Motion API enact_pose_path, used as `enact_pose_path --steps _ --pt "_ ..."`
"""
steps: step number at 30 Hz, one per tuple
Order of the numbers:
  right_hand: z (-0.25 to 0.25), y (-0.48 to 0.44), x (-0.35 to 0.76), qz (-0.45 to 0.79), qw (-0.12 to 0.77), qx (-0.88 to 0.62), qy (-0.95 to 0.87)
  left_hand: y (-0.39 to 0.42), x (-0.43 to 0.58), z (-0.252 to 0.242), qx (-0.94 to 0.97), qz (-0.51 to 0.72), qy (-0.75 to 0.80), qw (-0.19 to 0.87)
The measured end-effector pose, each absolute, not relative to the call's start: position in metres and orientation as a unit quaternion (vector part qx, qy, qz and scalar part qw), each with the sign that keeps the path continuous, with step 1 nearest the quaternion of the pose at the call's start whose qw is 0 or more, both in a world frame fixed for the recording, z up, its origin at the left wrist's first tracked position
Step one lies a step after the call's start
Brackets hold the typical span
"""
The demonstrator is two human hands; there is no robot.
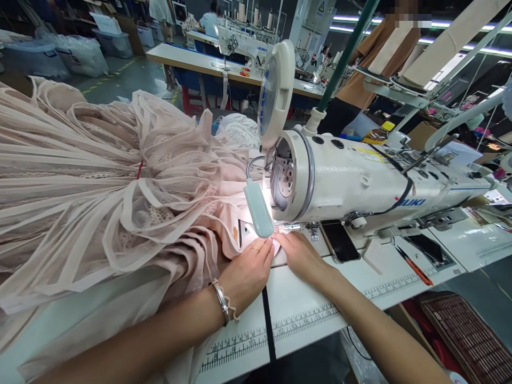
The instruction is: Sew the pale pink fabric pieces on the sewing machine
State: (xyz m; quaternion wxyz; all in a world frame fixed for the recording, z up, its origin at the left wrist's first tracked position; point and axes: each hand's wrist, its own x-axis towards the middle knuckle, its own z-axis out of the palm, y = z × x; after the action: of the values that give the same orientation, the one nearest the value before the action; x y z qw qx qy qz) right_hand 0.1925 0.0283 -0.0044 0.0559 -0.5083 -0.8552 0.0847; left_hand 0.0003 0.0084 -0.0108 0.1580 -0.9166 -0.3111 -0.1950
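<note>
Low in front of the sewing machine (340, 176), my left hand (252, 264) wears a ring and a bracelet. Its fingers press together on the edge of a pale pink fabric piece (276, 255). My right hand (298, 256) meets it fingertip to fingertip, with its fingers closed on the same fabric. A mint-coloured lamp (259, 208) hangs over the sewing spot and hides the needle. A large heap of pale pink lace-trimmed garments (168, 197) spreads to the left, tied with a red strip.
A dark phone (341, 241) lies right of my right hand, with orange-handled tweezers (416, 266) farther right. Ruler markings (304, 322) run along the table's front edge. A round magnifier (277, 93) stands above the machine head. Another person (364, 69) stands behind the machine.
</note>
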Motion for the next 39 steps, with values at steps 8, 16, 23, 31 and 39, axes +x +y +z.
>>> enact_pose_path --steps 8,16,23,31,39 --pt "-0.005 0.031 0.197 0.133 0.073 -0.506 -0.849 0.008 -0.001 -0.013 -0.924 -0.18 -0.315 0.124" --pt "-0.01 0.032 0.2 0.132 0.097 -0.494 -0.854 0.011 -0.002 -0.012 -0.924 -0.172 -0.31 0.147" --pt "-0.004 0.032 0.195 0.134 0.073 -0.512 -0.845 0.014 -0.003 -0.014 -0.921 -0.177 -0.318 0.137" --pt "-0.004 0.03 0.195 0.153 0.047 -0.538 -0.828 0.016 -0.004 -0.015 -0.92 -0.183 -0.325 0.121" --pt "0.004 0.03 0.189 0.164 0.014 -0.553 -0.817 0.018 -0.005 -0.017 -0.921 -0.164 -0.341 0.091"
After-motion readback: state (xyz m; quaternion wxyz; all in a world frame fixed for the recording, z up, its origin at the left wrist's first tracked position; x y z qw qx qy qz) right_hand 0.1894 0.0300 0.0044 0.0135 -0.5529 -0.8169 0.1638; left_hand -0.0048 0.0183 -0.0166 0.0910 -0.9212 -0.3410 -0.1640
